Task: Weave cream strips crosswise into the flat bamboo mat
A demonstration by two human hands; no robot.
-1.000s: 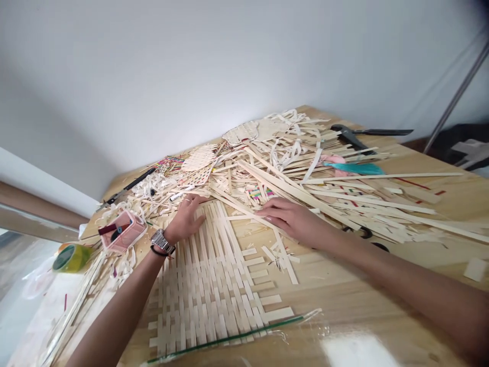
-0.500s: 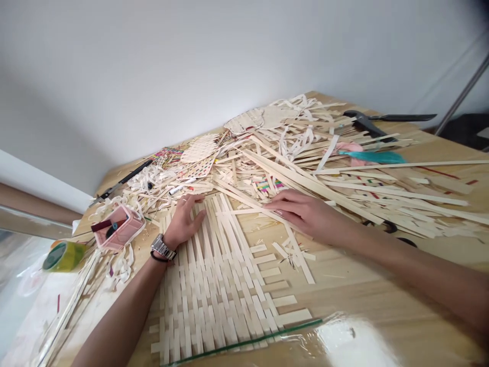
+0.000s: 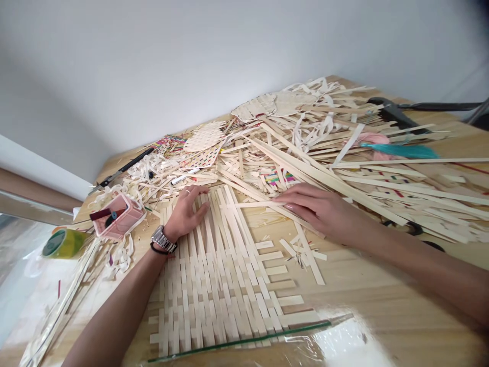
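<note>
The mat (image 3: 225, 291) shows a cream basketweave, the bin (image 3: 132, 220) pink.

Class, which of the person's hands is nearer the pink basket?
Left. The left hand is right of the basket, at the weave; the right hand is farther right, holding a strip.

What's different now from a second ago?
The strip in the right hand seems to reach farther left, in among the long strips of the woven mat. Nothing was let go. The left hand stays on the mat, and the pink box hasn't moved.
</note>
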